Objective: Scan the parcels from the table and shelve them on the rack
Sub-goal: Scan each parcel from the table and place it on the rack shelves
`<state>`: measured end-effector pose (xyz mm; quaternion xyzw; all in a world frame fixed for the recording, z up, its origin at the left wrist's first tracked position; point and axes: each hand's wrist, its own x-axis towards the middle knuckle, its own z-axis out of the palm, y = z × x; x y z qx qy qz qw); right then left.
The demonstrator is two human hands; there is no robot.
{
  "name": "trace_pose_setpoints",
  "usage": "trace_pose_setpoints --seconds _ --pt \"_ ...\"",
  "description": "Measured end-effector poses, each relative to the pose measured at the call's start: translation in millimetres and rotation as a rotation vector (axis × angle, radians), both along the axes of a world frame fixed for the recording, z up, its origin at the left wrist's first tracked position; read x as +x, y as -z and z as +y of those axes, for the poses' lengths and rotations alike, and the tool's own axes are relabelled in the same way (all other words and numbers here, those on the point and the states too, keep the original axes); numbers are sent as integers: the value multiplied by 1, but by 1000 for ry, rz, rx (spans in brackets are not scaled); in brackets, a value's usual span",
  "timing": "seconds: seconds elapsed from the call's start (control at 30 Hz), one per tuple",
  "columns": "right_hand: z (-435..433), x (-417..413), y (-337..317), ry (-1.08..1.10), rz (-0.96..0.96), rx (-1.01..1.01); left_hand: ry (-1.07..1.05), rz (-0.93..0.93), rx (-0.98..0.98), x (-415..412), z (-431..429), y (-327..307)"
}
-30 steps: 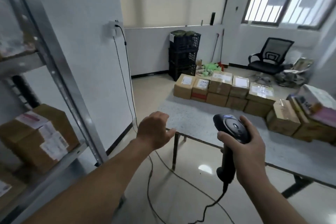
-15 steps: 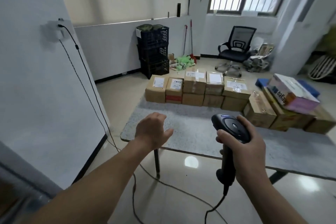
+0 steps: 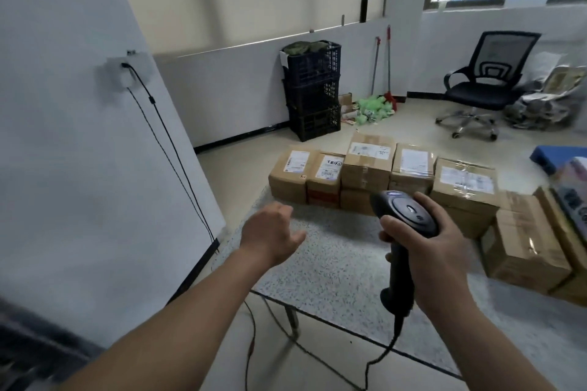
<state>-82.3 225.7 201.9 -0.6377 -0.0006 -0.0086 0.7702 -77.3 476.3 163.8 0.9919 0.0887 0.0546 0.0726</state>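
rack gone from view, parcels point(image 3: 368, 165) nearer

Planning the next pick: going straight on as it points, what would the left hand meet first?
The left hand would likely meet the leftmost brown cardboard parcel with a white label, across bare speckled grey table; depth is unclear.

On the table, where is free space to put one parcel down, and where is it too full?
The bare tabletop between the near edge and the parcel row is free. The far edge and the right side are crowded with stacked parcels.
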Motion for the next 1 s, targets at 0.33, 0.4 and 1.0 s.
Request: trace_pose_setpoints --seconds 0.33,0.4,1.0 --pt "2 78 11 -46 36 -12 -80 60 -19 71 11 9" --pt "8 92 11 -40 46 -21 -84 67 -41 89 19 17" --pt "136 226 67 135 191 -167 -87 265 -61 307 144 112"
